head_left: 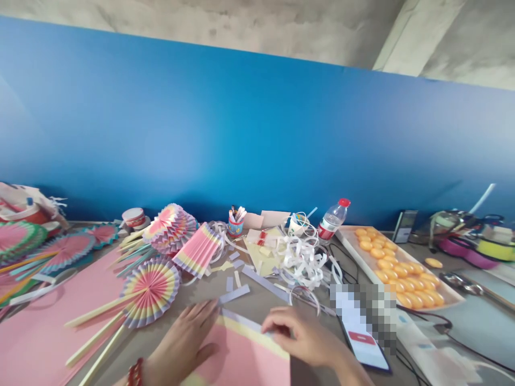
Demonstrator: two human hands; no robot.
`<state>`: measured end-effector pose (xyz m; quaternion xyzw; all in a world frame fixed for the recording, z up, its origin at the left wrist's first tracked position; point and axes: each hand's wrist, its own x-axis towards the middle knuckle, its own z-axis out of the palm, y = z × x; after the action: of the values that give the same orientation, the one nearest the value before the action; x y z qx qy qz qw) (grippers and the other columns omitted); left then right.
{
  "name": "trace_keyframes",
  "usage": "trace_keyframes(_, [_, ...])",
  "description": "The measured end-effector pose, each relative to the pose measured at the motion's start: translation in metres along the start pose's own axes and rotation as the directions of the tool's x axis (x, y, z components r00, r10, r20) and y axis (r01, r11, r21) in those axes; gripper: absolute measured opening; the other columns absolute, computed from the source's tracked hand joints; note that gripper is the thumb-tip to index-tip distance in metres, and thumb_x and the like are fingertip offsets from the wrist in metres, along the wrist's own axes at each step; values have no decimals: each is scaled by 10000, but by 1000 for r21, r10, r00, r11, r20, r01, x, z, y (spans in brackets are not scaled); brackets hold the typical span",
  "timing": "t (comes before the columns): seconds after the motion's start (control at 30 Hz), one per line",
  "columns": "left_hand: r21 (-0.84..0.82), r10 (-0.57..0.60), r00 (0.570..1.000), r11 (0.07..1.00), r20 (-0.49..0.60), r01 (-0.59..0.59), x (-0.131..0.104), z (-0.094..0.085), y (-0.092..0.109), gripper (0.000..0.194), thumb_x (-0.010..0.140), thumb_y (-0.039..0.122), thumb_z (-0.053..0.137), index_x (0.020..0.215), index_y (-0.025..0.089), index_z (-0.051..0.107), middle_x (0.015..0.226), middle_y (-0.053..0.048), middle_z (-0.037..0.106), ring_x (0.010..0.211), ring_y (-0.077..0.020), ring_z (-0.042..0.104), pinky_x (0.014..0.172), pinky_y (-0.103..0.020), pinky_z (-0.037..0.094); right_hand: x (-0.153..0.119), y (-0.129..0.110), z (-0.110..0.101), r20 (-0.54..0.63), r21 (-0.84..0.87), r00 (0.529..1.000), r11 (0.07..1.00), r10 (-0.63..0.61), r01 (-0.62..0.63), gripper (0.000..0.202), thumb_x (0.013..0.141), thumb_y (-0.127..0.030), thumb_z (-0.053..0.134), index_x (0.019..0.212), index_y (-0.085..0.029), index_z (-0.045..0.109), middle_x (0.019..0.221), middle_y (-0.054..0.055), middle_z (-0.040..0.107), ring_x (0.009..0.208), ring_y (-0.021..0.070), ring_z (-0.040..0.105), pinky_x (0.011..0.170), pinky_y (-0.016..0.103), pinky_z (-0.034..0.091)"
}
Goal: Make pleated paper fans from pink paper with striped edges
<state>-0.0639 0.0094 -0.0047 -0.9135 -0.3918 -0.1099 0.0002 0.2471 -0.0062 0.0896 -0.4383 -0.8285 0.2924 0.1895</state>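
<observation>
A pink sheet (pixel 245 356) with yellow and lavender strips along its far edge lies at the bottom centre. My left hand (pixel 187 338), with a red bead bracelet at the wrist, rests flat on its left side, fingers stretched out. Over the right part of the far edge is my right hand (pixel 295 332), its fingers curled and pinched together; what they hold is too small to name. Just beyond the left fingertips lies a loose lavender strip (pixel 234 295). To the left are a round pleated fan (pixel 151 289) with pale sticks and a folded pleated piece (pixel 199 251).
A tangle of white strips (pixel 308 262), a bottle (pixel 333 221) and a pen cup (pixel 235 222) stand at the back. On the right are a phone (pixel 362 335) and a tray (pixel 456 300) of orange oval pieces. More fans (pixel 66 251) lie far left.
</observation>
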Motion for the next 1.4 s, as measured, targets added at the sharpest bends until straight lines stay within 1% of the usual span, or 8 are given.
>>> trace_keyframes(0.3, [-12, -80, 996, 997, 26, 80, 61, 0, -18, 529, 898, 387, 576, 1372, 165, 502, 1455, -171, 466, 1351, -325, 413, 1094, -504, 352, -79, 2, -64, -399, 104, 917, 994, 13, 31, 132, 855, -264, 626, 842, -265, 757, 748, 52, 700, 671, 200, 665, 608, 253, 537])
trace_keyframes(0.43, [-406, -154, 988, 902, 11, 145, 56, -9, -10, 481, 944, 373, 496, 1403, 229, 473, 1465, -125, 466, 1361, -313, 400, 1125, -510, 312, -67, 23, -45, -822, 488, 343, 873, 454, 12, 180, 703, -359, 779, 794, -208, 741, 851, 65, 720, 774, 219, 660, 604, 238, 525])
trace_keyframes(0.5, [-752, -177, 981, 635, 81, 177, 50, -14, 2, 533, 947, 459, 472, 1447, 287, 401, 1456, -105, 479, 1332, -298, 442, 1105, -488, 352, -46, 31, -19, -762, 644, 196, 753, 617, 133, 294, 638, -406, 811, 828, -196, 731, 900, 64, 713, 768, 214, 648, 584, 249, 525])
trace_keyframes(0.6, [-968, -87, 965, -58, 247, 243, 44, -21, 20, 648, 912, 602, 449, 1473, 298, 341, 1436, -128, 485, 1241, -315, 532, 976, -467, 476, -18, 32, 31, -619, 772, 373, 622, 691, 130, 305, 672, -434, 787, 849, -197, 712, 879, 57, 706, 678, 191, 639, 541, 257, 526])
trace_keyframes(0.7, [-901, -197, 911, -323, 363, 289, 40, -24, 28, 742, 828, 572, 620, 1452, 261, 365, 1355, -151, 528, 1143, -307, 582, 853, -394, 526, -13, 23, 74, -516, 742, 606, 670, 605, -37, 298, 786, -427, 710, 972, -194, 702, 860, 69, 702, 693, 196, 653, 577, 256, 546])
trace_keyframes(0.8, [-916, -477, 783, -170, 398, 363, 31, -23, 23, 726, 751, 439, 751, 1381, 245, 447, 1129, -85, 622, 938, -213, 620, 738, -283, 512, -27, 17, 93, -467, 653, 728, 751, 502, -98, 316, 841, -429, 649, 1044, -191, 683, 889, 85, 694, 675, 197, 668, 622, 273, 566])
trace_keyframes(1.1, [-915, -496, 809, 70, 314, 398, -5, -12, 21, 565, 850, 391, 605, 1364, 207, 461, 976, -61, 628, 798, -178, 596, 607, -234, 480, -65, 8, 88, -211, 604, 912, 781, 352, -161, 288, 913, -397, 534, 1068, -235, 714, 1141, 109, 662, 909, 232, 657, 736, 257, 545])
trace_keyframes(1.4, [-876, -505, 862, 433, -39, 214, -12, -15, 30, 652, 937, 291, 490, 1514, 246, 188, 895, -20, 570, 807, -144, 552, 810, -270, 481, -37, 11, 92, -161, 860, 808, 483, 567, -167, 577, 828, -505, 641, 1327, -241, 517, 1109, 104, 691, 921, 265, 665, 811, 360, 533])
